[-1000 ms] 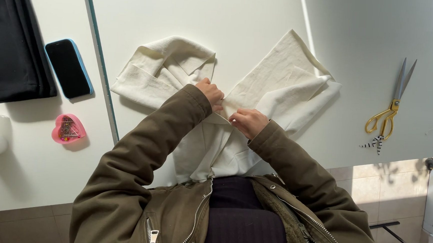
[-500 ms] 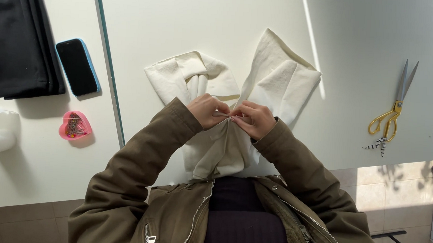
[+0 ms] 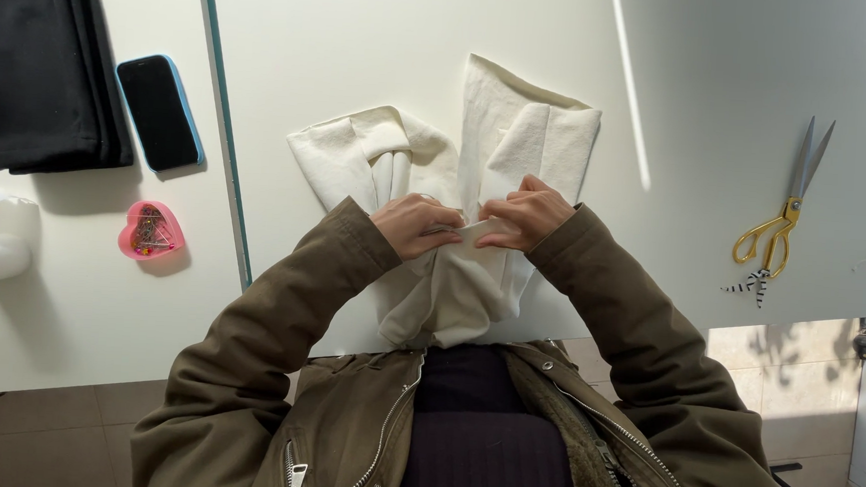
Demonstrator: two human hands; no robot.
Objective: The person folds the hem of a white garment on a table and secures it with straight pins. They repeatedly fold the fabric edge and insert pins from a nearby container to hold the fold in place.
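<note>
Cream cloth (image 3: 479,146) folded narrower than before, left hand (image 3: 416,224) and right hand (image 3: 523,215) now together, fingers pinching its fold

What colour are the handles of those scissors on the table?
Yellow-gold handles on the scissors, with grey metal blades; the head view shows them, right of the hands.

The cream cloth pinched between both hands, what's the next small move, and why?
Probably press the pinched fold flat onto the white table. Both the left hand and right hand grip the cream cloth at one spot, while its two ends lie bunched and uneven beyond them.
</note>
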